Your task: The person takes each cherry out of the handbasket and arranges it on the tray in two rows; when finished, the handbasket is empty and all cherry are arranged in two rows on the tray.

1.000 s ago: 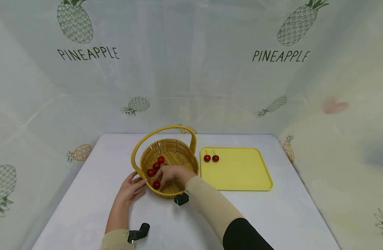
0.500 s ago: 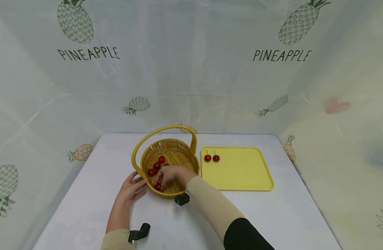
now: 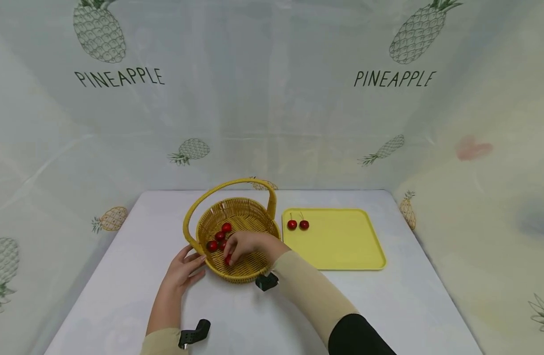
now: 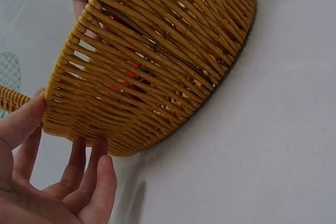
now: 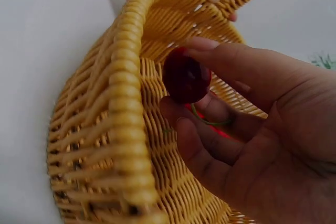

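Left hand (image 3: 181, 271), fingers spread, touches the near left side of the basket (image 3: 238, 277) on the desk (image 3: 400, 301). Inside, I see the right hand (image 3: 246, 244) pinching a cherry (image 3: 228, 259), loose cherries (image 3: 220, 236) just beyond. To the right of this nearer hand, a yellow tray (image 3: 338, 241) stretches sideways, two stemmed cherries (image 3: 304, 225) in its far left corner.

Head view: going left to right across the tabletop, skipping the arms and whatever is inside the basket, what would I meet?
Left hand → wicker basket → yellow tray, its first cherry, then its second cherry.
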Demonstrator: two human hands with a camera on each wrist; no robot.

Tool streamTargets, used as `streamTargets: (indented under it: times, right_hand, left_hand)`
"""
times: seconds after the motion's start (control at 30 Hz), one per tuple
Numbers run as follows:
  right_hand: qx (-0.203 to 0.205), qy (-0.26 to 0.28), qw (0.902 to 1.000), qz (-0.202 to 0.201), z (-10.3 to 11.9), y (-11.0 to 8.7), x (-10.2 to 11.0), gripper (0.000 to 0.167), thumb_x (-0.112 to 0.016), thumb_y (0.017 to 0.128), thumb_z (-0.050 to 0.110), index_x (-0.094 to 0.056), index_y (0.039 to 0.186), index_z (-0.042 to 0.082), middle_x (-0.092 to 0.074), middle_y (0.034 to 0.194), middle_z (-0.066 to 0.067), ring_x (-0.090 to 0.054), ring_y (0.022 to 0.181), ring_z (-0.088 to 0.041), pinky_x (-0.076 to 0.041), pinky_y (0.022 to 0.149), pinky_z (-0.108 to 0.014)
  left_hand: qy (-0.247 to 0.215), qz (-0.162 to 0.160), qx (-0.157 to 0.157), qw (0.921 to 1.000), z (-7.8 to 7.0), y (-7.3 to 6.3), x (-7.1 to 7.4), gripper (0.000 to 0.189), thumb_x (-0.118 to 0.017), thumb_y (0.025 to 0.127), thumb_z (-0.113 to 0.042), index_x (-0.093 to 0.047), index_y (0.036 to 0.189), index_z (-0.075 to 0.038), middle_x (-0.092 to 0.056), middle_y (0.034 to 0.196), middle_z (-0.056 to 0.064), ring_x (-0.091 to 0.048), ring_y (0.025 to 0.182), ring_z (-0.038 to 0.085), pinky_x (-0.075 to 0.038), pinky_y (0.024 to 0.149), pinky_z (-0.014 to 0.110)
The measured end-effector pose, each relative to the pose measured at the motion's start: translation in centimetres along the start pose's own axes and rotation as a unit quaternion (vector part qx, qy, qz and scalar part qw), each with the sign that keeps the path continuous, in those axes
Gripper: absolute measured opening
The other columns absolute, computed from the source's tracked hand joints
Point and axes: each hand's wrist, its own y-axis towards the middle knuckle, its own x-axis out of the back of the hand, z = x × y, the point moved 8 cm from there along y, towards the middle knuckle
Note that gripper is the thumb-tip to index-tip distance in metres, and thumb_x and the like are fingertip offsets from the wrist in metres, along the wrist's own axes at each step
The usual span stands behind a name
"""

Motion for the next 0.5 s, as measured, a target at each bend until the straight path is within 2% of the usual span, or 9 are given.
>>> streamTargets:
  times: [0.1, 0.27, 0.5]
  right_hand:
    - [0.003, -0.002, 0.9999, -0.01, 0.0, -0.4, 0.5, 0.014, -0.079, 0.082, 0.008, -0.073, 0.094, 0.011, -0.064, 0.093, 0.002, -0.055, 0.08, -0.011, -0.052, 0.083, -0.035]
    - [0.012, 0.015, 0.9993, -0.031, 0.2, -1.4, 1.5, 0.012, -0.079, 0.082, 0.008, -0.072, 0.091, 0.011, -0.063, 0.095, 0.002, -0.055, 0.084, -0.013, -0.051, 0.082, -0.034]
    - [0.024, -0.011, 0.9977, -0.062, 0.2, -2.9, 3.1, 0.01, -0.08, 0.082, 0.01, -0.074, 0.089, 0.015, -0.063, 0.098, 0.006, -0.053, 0.092, -0.012, -0.047, 0.077, -0.025]
  left_hand:
    - [0.001, -0.003, 0.005, 1.0, 0.1, -0.1, 0.3, 0.075, -0.067, 0.093, -0.011, -0.023, 0.154, -0.011, -0.035, 0.148, 0.028, -0.062, 0.103, 0.018, -0.05, 0.091, 0.044]
    - [-0.012, 0.01, 0.008, 0.9998, 0.1, 0.1, 0.4, 0.076, -0.066, 0.094, -0.009, -0.021, 0.155, -0.011, -0.033, 0.149, 0.028, -0.062, 0.103, 0.017, -0.05, 0.091, 0.043]
    - [-0.04, 0.032, 0.007, 0.9987, 0.0, 0.5, 0.2, 0.074, -0.064, 0.094, -0.005, -0.021, 0.155, -0.012, -0.032, 0.149, 0.026, -0.062, 0.1, 0.014, -0.05, 0.09, 0.039]
